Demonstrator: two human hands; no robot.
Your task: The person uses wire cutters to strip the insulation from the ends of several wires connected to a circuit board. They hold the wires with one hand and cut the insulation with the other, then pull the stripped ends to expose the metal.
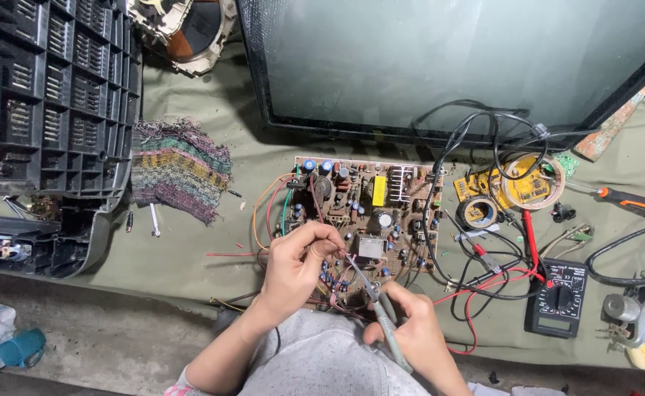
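Circuit board [370, 213] under left hand [297, 264] pinching a wire, right hand [410, 330] gripping soldering iron [381, 315].

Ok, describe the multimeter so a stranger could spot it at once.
Start at the big dark screen leaning at the top, then drop to the cloth's lower right. The multimeter lies flat there: a black box with a round dial, red and black leads trailing left.

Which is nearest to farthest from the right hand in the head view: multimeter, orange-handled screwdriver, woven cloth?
From the right hand:
1. Multimeter, just to its right on the cloth-covered surface.
2. Woven cloth, up and left, beyond the circuit board.
3. Orange-handled screwdriver, far right, slightly farther.
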